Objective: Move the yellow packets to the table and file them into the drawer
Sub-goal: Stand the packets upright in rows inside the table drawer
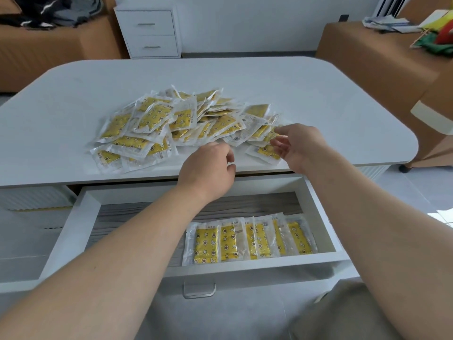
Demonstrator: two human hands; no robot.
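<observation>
Yellow packets (157,119) are judged light, slippery, best pinched by an edge; right hand (297,146) is held spread, left hand (208,168) cannot be told.

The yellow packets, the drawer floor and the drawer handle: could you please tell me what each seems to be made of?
Yellow packets: clear glossy plastic film, judging by glare and crinkled sealed edges around a yellow printed insert. Drawer floor: grey wood-grain board, likely laminate, matte. Drawer handle: looks like brushed metal, given its silvery sheen.

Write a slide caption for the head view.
Left hand and right hand reach for the pile on the table; packets line the drawer.
</observation>
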